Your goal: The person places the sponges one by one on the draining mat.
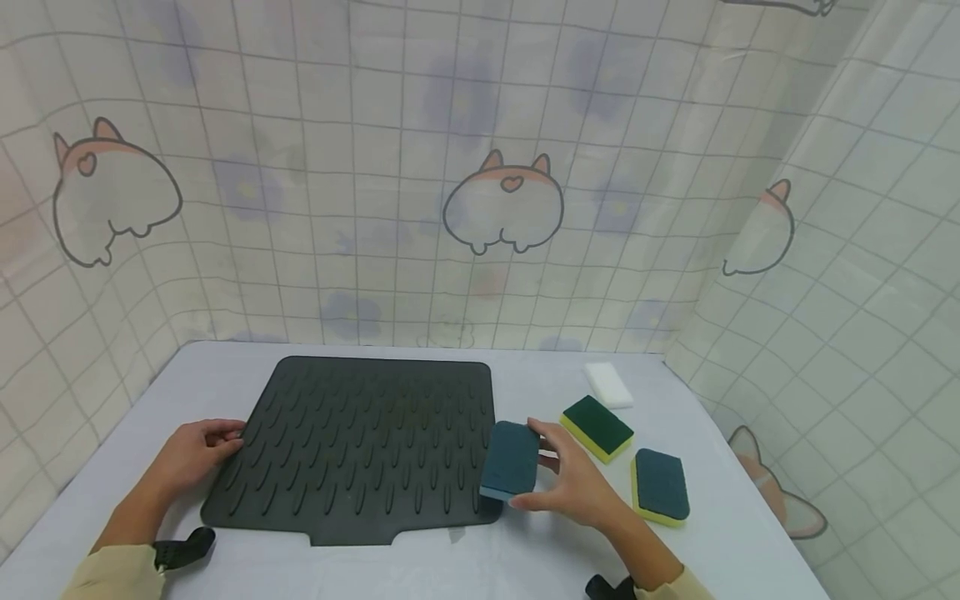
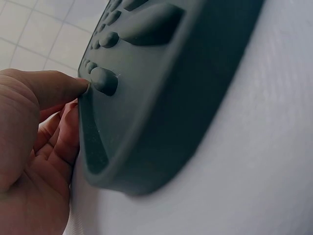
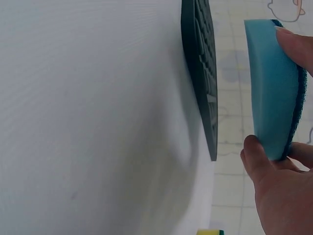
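Observation:
A dark drying mat (image 1: 360, 442) with raised ridges and a short spout at its front lies on the white table. My left hand (image 1: 193, 454) pinches the mat's left edge; in the left wrist view the thumb rests on the rim (image 2: 139, 132) with fingers against its side. In my right hand (image 1: 573, 487), gripped by its two ends between thumb and fingers, is a blue sponge (image 3: 271, 88) with a dark scouring side. It is held above the table, over the mat's right edge in the head view, dark side up.
Right of the mat lie a yellow sponge with a green top (image 1: 600, 425), a yellow sponge with a dark blue top (image 1: 662, 483) and a white block (image 1: 609, 385). A patterned curtain (image 1: 390, 208) surrounds the table (image 1: 420, 567) at the back and sides.

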{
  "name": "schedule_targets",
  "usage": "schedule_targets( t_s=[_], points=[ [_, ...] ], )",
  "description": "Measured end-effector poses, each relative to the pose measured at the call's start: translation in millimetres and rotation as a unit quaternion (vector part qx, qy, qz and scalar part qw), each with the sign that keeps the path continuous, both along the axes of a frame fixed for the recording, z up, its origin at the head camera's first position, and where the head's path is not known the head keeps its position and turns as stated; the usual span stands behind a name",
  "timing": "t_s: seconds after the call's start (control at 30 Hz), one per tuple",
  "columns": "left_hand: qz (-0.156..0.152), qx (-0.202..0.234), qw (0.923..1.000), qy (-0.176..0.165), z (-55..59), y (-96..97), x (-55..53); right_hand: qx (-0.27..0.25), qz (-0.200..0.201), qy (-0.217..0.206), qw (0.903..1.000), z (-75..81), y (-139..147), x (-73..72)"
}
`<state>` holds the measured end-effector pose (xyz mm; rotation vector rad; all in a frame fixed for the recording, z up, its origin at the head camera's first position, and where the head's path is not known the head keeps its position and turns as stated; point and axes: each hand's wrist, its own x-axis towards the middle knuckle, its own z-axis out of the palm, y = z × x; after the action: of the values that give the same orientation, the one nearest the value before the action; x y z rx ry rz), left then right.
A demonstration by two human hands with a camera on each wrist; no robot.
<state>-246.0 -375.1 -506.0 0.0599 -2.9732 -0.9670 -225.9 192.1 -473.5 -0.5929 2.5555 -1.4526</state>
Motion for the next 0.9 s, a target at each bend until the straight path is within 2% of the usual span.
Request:
schedule_targets(
  t_s=[0.23, 0.5, 0.9],
  points=[
    [0.002, 0.001, 1.0000, -0.001, 0.3, 0.5, 0.0, -0.012, 0.013, 0.001, 0.9999, 0.9, -7.9, -2.5],
    [0.006, 0.003, 0.9999, -0.010, 0.4, 0.1, -1.3, -0.007, 0.005, 0.002, 1.0000, 1.4, -19.0, -5.8],
    [0.004, 0.002, 1.0000, -0.005, 2.6, 1.1, 0.6, -0.010, 0.020, -0.002, 0.9998, 5.4, -32.1, -8.1]
  ],
)
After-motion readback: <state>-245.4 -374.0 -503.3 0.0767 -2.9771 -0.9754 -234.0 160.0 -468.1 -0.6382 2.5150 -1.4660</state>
